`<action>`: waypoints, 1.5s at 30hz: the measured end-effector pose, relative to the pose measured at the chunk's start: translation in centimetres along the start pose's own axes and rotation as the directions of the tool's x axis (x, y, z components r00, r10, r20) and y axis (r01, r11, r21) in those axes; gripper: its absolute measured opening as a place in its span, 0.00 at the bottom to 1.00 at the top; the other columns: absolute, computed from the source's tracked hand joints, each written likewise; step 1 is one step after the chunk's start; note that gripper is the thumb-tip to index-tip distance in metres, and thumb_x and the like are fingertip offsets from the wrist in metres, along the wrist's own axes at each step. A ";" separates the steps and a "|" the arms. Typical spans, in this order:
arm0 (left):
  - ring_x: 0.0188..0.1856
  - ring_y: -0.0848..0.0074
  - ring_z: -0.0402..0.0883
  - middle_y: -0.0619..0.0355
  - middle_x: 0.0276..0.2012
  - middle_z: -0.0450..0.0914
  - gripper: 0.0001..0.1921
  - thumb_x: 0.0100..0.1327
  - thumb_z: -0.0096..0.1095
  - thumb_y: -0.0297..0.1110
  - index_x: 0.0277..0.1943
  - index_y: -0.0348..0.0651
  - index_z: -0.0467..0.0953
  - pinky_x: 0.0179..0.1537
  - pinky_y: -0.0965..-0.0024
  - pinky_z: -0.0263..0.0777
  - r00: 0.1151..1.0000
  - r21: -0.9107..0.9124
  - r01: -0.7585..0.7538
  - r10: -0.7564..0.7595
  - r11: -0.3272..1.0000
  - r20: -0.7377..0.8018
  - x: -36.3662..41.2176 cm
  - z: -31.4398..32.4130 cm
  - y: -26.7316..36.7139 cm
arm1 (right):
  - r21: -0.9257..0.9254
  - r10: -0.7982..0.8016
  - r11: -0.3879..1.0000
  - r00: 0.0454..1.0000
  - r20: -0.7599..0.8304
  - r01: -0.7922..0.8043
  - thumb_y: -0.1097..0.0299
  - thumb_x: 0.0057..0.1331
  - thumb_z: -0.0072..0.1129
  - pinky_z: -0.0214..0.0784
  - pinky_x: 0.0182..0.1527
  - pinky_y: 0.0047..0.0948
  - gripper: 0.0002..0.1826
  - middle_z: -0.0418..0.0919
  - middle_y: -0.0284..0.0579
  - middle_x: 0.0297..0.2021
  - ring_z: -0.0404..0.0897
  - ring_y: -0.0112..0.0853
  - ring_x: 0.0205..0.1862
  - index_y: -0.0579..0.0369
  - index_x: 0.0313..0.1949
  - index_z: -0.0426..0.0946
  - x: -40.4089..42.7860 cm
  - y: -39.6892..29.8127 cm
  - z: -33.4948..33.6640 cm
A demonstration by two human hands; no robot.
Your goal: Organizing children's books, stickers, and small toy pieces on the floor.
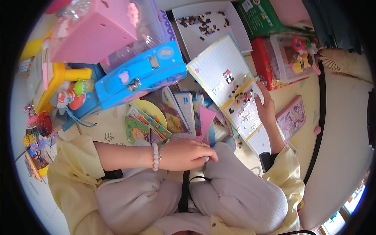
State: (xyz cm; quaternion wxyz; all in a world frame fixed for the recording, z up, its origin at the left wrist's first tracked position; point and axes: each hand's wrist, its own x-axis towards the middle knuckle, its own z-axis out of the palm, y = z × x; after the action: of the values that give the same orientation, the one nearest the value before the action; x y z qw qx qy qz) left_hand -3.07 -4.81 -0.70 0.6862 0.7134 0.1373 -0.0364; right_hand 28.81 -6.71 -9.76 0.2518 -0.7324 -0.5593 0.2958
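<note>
An open folding grid board (210,63) with blue and yellow edges slants before me, its panels hinged along yellow strips. Small dark, white and pink pieces (243,105) lie in a loose heap on its middle panel, and a few more are scattered on the upper one. My right hand (265,110) grips the board's right edge, thumb over the panel. Above my knee, my left hand (188,154) hangs with fingers curled together. A small whitish spot shows at its fingertips; whether it is a nail or a held piece is unclear.
A white box lid (188,39) with many small dark pieces stands beyond the board. At left, a blue case (141,75) leans by a pink plastic box (94,32). Books (182,111) lie before my legs. A clear toy bin (293,58) and pink box (292,117) are at right.
</note>
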 end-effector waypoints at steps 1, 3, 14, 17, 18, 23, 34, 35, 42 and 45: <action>0.43 0.62 0.78 0.53 0.39 0.79 0.12 0.60 0.46 0.29 0.45 0.45 0.73 0.45 0.61 0.70 0.999 0.029 -0.009 0.010 1.000 -0.033 -0.2 -0.9 0.5 | -0.048 -0.124 0.991 0.992 0.022 0.125 0.81 0.61 0.45 0.48 0.65 0.31 0.27 0.65 0.48 0.61 0.59 0.36 0.66 0.58 0.61 0.61 1.2 -0.6 -0.3; 0.43 0.61 0.77 0.53 0.38 0.78 0.11 0.62 0.46 0.31 0.45 0.45 0.73 0.43 0.60 0.70 0.997 0.083 0.006 0.001 0.997 -0.079 -0.9 -2.2 1.2 | -0.081 -0.271 0.957 0.959 0.087 0.278 0.80 0.60 0.48 0.49 0.65 0.33 0.28 0.65 0.49 0.60 0.58 0.39 0.66 0.57 0.61 0.61 3.5 -2.9 -1.2; 0.44 0.63 0.77 0.56 0.41 0.78 0.11 0.63 0.49 0.33 0.47 0.47 0.73 0.43 0.62 0.71 0.985 -0.034 0.152 -0.154 0.988 -0.077 -4.2 -3.9 -1.6 | 0.010 0.078 0.996 0.954 0.289 -0.084 0.64 0.54 0.58 0.72 0.45 0.38 0.30 0.70 0.58 0.52 0.74 0.46 0.50 0.62 0.56 0.65 26.9 -11.9 7.3; 0.44 0.65 0.77 0.58 0.41 0.78 0.11 0.63 0.49 0.33 0.47 0.47 0.73 0.43 0.62 0.71 0.977 -0.030 0.150 -0.152 0.988 -0.146 -4.7 -4.0 -2.0 | 0.075 0.166 0.980 0.967 0.193 -0.183 0.62 0.53 0.60 0.73 0.38 0.35 0.29 0.76 0.50 0.42 0.76 0.37 0.43 0.63 0.53 0.68 31.0 -9.0 13.2; 0.43 0.65 0.77 0.59 0.40 0.78 0.11 0.63 0.49 0.33 0.47 0.48 0.73 0.42 0.63 0.71 0.972 -0.071 0.149 -0.159 0.986 -0.175 -4.8 -4.1 -2.1 | 0.083 0.153 0.981 0.966 0.209 -0.174 0.62 0.53 0.60 0.73 0.38 0.35 0.29 0.76 0.50 0.42 0.76 0.37 0.43 0.63 0.53 0.68 31.8 -7.4 14.6; 0.38 0.67 0.77 0.60 0.34 0.78 0.10 0.64 0.49 0.34 0.47 0.50 0.73 0.38 0.63 0.69 0.961 -0.072 0.169 -0.181 0.983 -0.209 -5.5 -4.3 -3.8 | 0.049 0.131 0.989 0.986 0.099 -0.136 0.60 0.45 0.67 0.70 0.29 0.28 0.32 0.77 0.50 0.42 0.78 0.29 0.33 0.65 0.48 0.72 33.4 -7.2 18.5; 0.36 0.64 0.77 0.54 0.32 0.76 0.09 0.63 0.49 0.33 0.46 0.50 0.71 0.38 0.60 0.68 0.952 -0.194 0.160 -0.203 0.968 -0.229 -4.7 -3.6 -4.9 | 0.370 0.146 0.907 0.973 0.179 -0.204 0.69 0.47 0.66 0.74 0.27 0.29 0.21 0.79 0.50 0.31 0.80 0.36 0.29 0.66 0.40 0.74 29.4 -13.6 22.4; 0.36 0.64 0.77 0.54 0.32 0.76 0.09 0.63 0.49 0.33 0.46 0.50 0.71 0.38 0.60 0.68 0.953 -0.196 0.160 -0.203 0.967 -0.224 -4.5 -3.7 -4.7 | 0.453 0.193 0.845 0.953 0.235 -0.283 0.71 0.49 0.65 0.74 0.26 0.28 0.18 0.79 0.48 0.30 0.80 0.34 0.28 0.65 0.39 0.75 29.2 -14.0 22.4; 0.44 0.63 0.77 0.53 0.42 0.77 0.14 0.64 0.47 0.30 0.51 0.47 0.70 0.45 0.63 0.69 0.946 -0.147 0.278 -0.297 0.949 -0.129 -4.7 -4.0 -3.5 | 0.424 0.112 0.876 0.952 0.286 -0.231 0.75 0.53 0.62 0.78 0.29 0.28 0.11 0.80 0.48 0.31 0.81 0.33 0.28 0.64 0.36 0.80 29.0 -13.6 20.3; 0.41 0.63 0.77 0.54 0.39 0.77 0.12 0.63 0.48 0.30 0.49 0.48 0.71 0.43 0.62 0.69 0.937 -0.143 0.245 -0.272 0.959 -0.220 -5.1 -3.2 -3.3 | 0.412 0.116 0.882 0.954 0.276 -0.227 0.75 0.53 0.61 0.78 0.31 0.27 0.11 0.80 0.47 0.32 0.81 0.31 0.30 0.62 0.38 0.80 28.2 -15.0 18.2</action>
State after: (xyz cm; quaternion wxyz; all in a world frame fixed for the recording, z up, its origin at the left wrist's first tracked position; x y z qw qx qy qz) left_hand -9.18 -2.33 -2.47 0.6934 0.6481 0.3132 -0.0328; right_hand 11.35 24.99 -16.29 0.3126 -0.6615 -0.4373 0.5230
